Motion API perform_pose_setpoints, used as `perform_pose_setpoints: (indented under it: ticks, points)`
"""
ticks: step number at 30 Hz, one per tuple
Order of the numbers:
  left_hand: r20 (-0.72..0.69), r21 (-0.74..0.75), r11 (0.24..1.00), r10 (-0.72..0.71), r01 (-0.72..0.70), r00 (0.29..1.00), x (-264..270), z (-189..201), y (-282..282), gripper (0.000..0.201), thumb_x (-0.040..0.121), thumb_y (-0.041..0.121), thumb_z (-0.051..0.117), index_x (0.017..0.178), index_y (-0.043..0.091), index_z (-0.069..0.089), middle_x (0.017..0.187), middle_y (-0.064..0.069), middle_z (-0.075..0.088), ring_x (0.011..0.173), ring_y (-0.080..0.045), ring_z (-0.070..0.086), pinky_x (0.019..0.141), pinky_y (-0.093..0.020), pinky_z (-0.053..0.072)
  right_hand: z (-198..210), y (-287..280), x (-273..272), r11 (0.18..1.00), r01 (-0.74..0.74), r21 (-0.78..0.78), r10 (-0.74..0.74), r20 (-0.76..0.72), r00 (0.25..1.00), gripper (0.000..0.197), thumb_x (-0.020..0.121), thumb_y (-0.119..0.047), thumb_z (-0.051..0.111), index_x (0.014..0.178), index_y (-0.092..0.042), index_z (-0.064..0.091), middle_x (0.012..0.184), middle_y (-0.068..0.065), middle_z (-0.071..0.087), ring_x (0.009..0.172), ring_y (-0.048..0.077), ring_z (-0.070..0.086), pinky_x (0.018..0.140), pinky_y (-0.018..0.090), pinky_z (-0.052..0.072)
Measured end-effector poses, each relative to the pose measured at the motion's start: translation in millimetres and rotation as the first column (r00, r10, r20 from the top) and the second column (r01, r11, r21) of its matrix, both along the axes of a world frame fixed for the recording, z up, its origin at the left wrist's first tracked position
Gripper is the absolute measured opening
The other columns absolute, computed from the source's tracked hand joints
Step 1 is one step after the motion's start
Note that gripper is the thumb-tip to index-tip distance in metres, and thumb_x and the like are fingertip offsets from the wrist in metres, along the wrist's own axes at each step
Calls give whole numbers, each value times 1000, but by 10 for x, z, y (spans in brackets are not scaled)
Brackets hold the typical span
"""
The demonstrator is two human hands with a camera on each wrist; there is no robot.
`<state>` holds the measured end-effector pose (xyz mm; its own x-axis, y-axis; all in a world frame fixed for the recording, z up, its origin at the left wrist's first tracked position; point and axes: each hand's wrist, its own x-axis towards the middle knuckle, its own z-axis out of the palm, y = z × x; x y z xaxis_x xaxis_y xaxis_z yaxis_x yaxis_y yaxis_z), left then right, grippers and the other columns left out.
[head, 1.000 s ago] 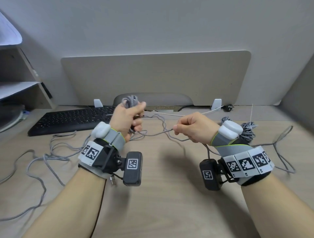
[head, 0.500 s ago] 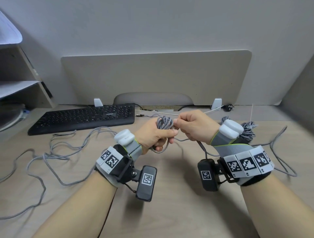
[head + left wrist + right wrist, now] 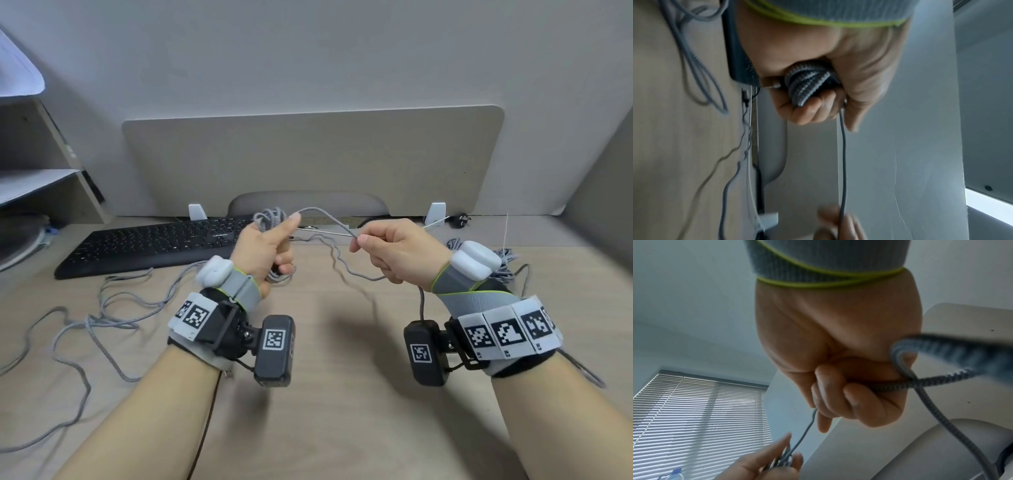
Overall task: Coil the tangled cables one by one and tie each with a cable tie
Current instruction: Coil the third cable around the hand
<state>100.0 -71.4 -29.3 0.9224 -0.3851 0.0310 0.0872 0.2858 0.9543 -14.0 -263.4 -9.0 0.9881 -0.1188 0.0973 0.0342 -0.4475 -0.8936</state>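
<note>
From the head view, at frame centre, the left hand [image 3: 265, 245] grips a coil of grey braided cable [image 3: 270, 219], while the right hand [image 3: 399, 251] pinches the strand running from it above the desk [image 3: 325, 411]. In the left wrist view, curled fingers [image 3: 807, 112] clamp the coil at centre. In the right wrist view, closed fingers [image 3: 869, 400] hold the strand at centre right.

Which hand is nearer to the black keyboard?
Left. The left hand is raised just beside the right end of the keyboard; the right hand is farther to the right.
</note>
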Motion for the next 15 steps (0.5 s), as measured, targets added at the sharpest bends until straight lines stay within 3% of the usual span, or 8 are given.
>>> perform_pose_setpoints:
  ticks: [4, 9, 12, 14, 15]
  points:
    - [-3, 72, 993, -92, 92, 996, -168, -72, -183, 48, 72, 58, 72, 78, 26, 37, 51, 5, 27, 42, -13, 31, 44, -22, 33, 34, 102, -18, 998, -42, -39, 43, 34, 998, 24, 101, -13, 48, 96, -2, 68, 52, -4, 33, 44, 12, 27, 43, 22, 27]
    - [-27, 121, 986, -109, 111, 994, -241, -140, -258, 55, 76, 73, 61, 80, 22, 42, 55, -1, 37, 47, -17, 41, 51, -28, 40, 63, 249, -74, 976, -123, -178, 134, 55, 989, 22, 99, -11, 51, 91, -7, 71, 45, -13, 41, 40, 4, 33, 46, 14, 29]
    - [24, 104, 984, -149, 145, 989, -288, -154, -300, 62, 74, 72, 62, 94, 15, 47, 68, -12, 46, 53, -21, 44, 50, -27, 36, 36, 384, -95, 950, -173, -258, 196, 64, 979, 23, 97, -7, 52, 82, 4, 67, 45, -14, 46, 43, 4, 39, 47, 11, 31]
    - [75, 80, 988, -141, 135, 987, -304, -150, -316, 55, 73, 60, 72, 93, 16, 48, 80, -11, 50, 62, -22, 43, 54, -29, 34, -13, 473, -65, 929, -188, -319, 222, 72, 972, 24, 95, -11, 56, 78, 4, 65, 55, -1, 49, 51, 5, 37, 51, 19, 31]
    - [81, 89, 990, -112, 105, 990, -312, -150, -313, 47, 73, 51, 76, 87, 17, 46, 73, -9, 50, 60, -19, 43, 54, -28, 31, -47, 502, -50, 921, -189, -340, 225, 71, 972, 24, 94, -13, 57, 77, 2, 66, 61, 8, 52, 55, 7, 38, 54, 25, 33]
